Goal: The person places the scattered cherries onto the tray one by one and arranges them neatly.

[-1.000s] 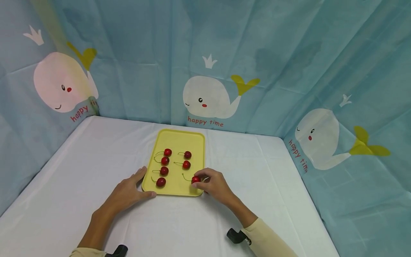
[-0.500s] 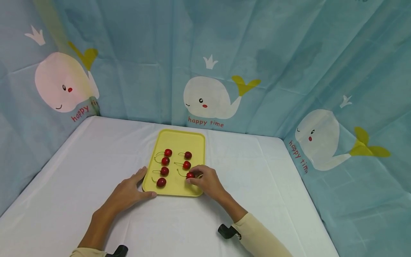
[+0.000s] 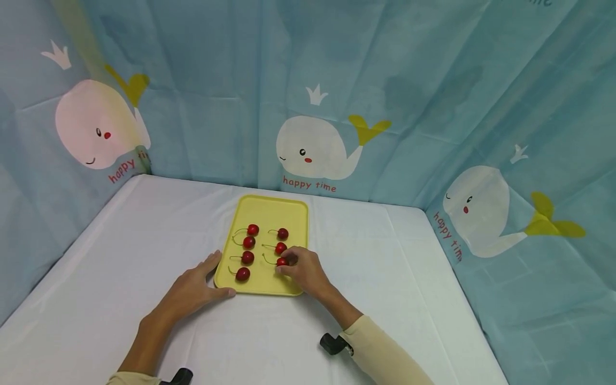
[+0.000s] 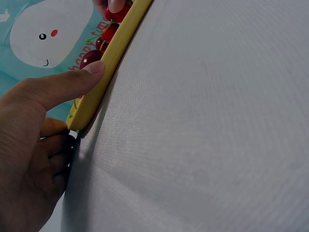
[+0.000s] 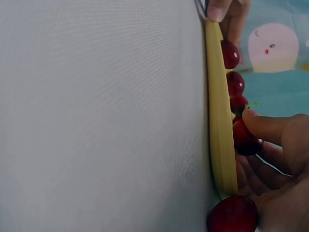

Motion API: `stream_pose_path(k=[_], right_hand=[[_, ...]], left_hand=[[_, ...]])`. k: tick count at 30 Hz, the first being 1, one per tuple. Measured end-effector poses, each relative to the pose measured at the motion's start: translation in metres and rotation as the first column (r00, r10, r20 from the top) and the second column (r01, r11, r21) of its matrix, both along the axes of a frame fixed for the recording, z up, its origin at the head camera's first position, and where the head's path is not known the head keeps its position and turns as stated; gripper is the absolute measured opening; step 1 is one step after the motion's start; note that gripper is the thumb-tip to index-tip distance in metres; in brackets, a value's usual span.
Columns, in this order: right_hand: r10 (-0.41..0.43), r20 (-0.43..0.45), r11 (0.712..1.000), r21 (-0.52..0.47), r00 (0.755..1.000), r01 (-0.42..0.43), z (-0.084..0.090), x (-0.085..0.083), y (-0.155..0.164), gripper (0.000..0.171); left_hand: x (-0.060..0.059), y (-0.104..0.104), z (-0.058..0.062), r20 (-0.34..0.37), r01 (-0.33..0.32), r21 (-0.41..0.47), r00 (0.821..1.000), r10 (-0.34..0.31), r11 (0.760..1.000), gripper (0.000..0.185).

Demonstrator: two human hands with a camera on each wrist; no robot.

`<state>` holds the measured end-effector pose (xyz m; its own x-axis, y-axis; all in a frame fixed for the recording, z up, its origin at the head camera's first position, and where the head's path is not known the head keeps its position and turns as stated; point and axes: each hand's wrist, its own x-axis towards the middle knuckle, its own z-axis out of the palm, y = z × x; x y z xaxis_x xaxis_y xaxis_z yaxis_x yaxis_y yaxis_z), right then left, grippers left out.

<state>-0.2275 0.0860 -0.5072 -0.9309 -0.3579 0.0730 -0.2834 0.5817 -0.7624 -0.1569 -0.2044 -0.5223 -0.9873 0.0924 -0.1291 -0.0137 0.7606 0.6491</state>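
Pinching a red cherry (image 3: 282, 261) between thumb and fingertips, the right hand (image 3: 304, 271) holds it on the yellow tray (image 3: 271, 205), third in the right-hand column, its grip clamped on the fruit. The left hand (image 3: 191, 289) rests on the white counter (image 3: 144, 224) at the tray's near left corner, its thumb (image 4: 67, 83) straight along the rim, grip relaxed and apart. Six other cherries (image 3: 247, 258) lie on the tray in two columns.
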Motion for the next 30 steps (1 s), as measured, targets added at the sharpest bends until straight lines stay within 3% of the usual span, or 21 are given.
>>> stream_pose_path(k=[30], right_hand=[[0.017,-0.028,0.999,0.050,0.999,-0.015,-0.0004,-0.0019,-0.0041,0.032]], left_hand=[[0.0005,-0.0006,-0.0003,-0.017,-0.001,0.009,1.000,0.001,1.000,0.121]])
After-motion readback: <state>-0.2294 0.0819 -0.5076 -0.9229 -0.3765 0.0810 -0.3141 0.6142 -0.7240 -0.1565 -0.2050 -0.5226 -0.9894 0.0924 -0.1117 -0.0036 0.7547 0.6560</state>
